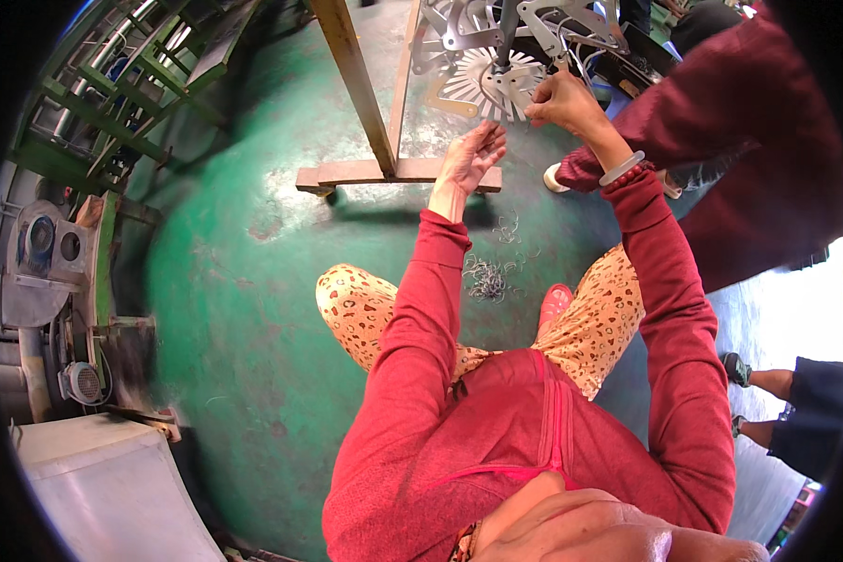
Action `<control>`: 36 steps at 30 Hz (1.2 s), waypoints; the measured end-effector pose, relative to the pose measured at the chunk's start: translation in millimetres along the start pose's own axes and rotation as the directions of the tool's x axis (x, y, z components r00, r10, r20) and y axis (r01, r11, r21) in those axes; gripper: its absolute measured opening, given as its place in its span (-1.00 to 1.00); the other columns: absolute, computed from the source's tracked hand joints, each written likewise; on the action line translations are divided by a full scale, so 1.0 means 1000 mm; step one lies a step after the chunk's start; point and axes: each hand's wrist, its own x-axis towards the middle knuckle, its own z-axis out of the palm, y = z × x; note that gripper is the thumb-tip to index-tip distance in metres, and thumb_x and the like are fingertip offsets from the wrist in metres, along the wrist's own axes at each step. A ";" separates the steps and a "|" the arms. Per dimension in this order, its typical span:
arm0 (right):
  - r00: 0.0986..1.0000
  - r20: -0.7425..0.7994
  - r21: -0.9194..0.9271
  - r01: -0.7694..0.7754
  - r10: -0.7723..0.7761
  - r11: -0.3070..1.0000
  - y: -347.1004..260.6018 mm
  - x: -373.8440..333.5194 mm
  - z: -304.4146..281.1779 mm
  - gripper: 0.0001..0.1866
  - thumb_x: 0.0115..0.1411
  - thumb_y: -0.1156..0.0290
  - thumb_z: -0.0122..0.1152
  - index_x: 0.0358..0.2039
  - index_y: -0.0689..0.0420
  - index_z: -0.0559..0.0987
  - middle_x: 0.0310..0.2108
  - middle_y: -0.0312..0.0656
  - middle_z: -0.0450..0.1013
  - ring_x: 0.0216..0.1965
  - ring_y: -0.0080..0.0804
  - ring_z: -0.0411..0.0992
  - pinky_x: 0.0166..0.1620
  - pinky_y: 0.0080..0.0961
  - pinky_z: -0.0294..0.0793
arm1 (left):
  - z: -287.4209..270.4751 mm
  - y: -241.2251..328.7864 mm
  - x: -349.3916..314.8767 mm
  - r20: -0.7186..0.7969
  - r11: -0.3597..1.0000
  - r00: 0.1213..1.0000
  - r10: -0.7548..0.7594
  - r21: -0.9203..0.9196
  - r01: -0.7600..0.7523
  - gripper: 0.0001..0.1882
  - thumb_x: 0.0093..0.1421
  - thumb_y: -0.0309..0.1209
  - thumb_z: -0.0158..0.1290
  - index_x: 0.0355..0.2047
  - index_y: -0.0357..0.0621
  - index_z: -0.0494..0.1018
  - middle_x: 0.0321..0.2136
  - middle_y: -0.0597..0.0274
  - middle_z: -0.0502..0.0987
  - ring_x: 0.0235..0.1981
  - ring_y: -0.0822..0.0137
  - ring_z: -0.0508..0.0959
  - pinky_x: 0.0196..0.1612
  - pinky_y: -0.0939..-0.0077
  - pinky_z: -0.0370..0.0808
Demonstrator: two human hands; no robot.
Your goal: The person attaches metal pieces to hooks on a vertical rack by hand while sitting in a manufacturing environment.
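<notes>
My left hand (471, 156) is held palm-up under a round slotted metal part (492, 82), fingers loosely curled around thin wires; the grip is hard to make out. My right hand (560, 101) is raised at the part's right edge, fingers pinched on a thin wire. The part sits in a metal fixture (543, 23) on a wooden stand (398, 171). Both my arms wear red sleeves, and a pale bangle rings my right wrist.
Wire scraps (487, 278) lie on the green floor (253, 281) between my knees. A green metal rack (122, 84) and grey machinery (42, 253) stand at the left. Another person in dark red (749, 122) stands at the right, and someone's legs (777, 384) show lower right.
</notes>
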 end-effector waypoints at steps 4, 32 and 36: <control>0.998 0.027 0.010 -0.050 0.049 0.999 -0.006 0.009 -0.004 -0.80 -0.11 0.41 0.30 -0.61 0.32 0.57 -0.67 -0.17 0.49 -0.61 -0.51 0.47 -0.48 -0.57 0.41 | 0.005 0.017 0.019 0.039 0.998 0.999 -0.020 0.056 0.018 -0.68 0.14 -0.32 0.11 -0.18 -0.30 0.44 -0.23 0.09 0.53 -0.21 0.30 0.52 -0.12 0.46 0.48; 0.985 0.013 -0.090 -0.169 0.171 0.982 -0.011 0.011 -0.007 -0.83 -0.14 0.46 0.31 -0.64 0.30 0.54 -0.69 -0.17 0.49 -0.62 -0.47 0.47 -0.49 -0.52 0.44 | 0.030 0.022 0.028 -0.049 0.939 0.988 -0.143 0.309 0.151 -0.85 0.13 -0.31 0.09 -0.31 -0.04 0.54 -0.38 0.31 0.59 -0.34 0.49 0.52 -0.33 0.65 0.33; 0.979 0.008 -0.134 -0.203 0.206 0.970 -0.012 0.009 -0.008 -0.84 -0.15 0.45 0.30 -0.64 0.29 0.55 -0.69 -0.19 0.49 -0.63 -0.48 0.46 -0.50 -0.53 0.42 | 0.035 0.009 0.028 -0.049 0.974 0.991 -0.124 0.187 0.131 -0.87 0.13 -0.36 0.08 -0.34 -0.08 0.53 -0.42 0.31 0.60 -0.39 0.51 0.53 -0.35 0.67 0.31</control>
